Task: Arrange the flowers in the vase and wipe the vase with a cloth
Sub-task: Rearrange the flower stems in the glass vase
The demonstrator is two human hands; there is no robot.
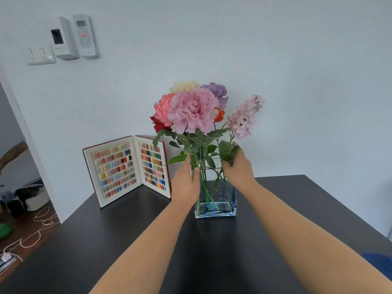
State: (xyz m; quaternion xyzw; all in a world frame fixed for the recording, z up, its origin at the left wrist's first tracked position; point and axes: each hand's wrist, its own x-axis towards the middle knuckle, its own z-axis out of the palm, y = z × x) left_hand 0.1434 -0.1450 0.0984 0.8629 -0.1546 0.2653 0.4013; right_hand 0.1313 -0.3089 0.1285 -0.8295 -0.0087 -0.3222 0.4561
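Left hand (pixel 185 183) has its fingers and thumb wrapped round the bunched stems just above the vase rim, probably to keep the bouquet from flopping. Right hand (pixel 238 166) pinches the leafy stem of the pale pink spray (pixel 246 116), looks like it's being fanned out to the side. All the flowers (pixel 193 111) sit in the glass vase (pixel 224 206) mid-desk (pixel 297 209). No cloth visible, so wiping comes later I guess.

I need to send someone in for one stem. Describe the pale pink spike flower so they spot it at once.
Find the black table and the clear glass vase standing on it. In that bouquet, the pale pink spike flower leans out to the right, above the right hand. It is a tall cluster of tiny blossoms, while its neighbours are round, ruffled heads.
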